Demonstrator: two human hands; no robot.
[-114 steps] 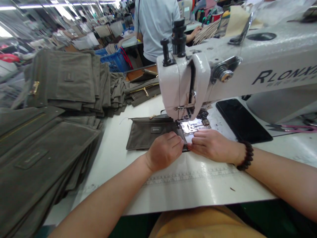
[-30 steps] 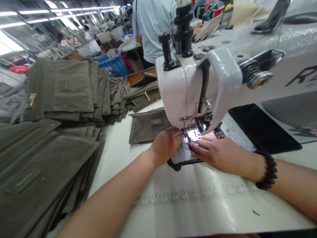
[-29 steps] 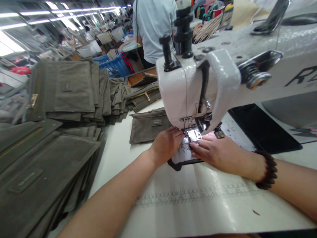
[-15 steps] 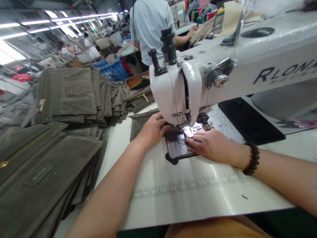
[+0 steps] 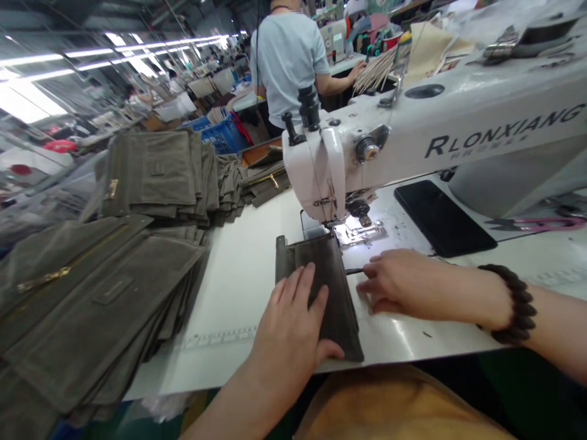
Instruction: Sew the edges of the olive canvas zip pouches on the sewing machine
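Note:
My left hand (image 5: 293,324) lies flat, fingers spread, on an olive-grey fabric bag piece (image 5: 340,308). The piece's far end reaches the needle area of a white sewing machine (image 5: 312,174), and its near end lies at the table's front edge. Just right of the fabric, my right hand (image 5: 397,284) rests low over the tabletop with loosely curled, parted fingers and a dark beaded bracelet (image 5: 516,305) at the wrist. A thin dark strip (image 5: 354,271) shows by its fingertips; whether they touch it I cannot tell.
Stacks of olive-grey bag pieces with zippers (image 5: 110,318) fill the left side, with another pile (image 5: 160,168) behind. A black phone (image 5: 444,217) and pink-handled snips (image 5: 536,223) lie right of the needle. Beyond the machine, a co-worker (image 5: 291,67) stands near a blue crate (image 5: 224,134).
The fabric piece has come nearer from beside the needle, with my left hand now flat on it. My right hand has moved back from the needle plate. The camera view has shifted.

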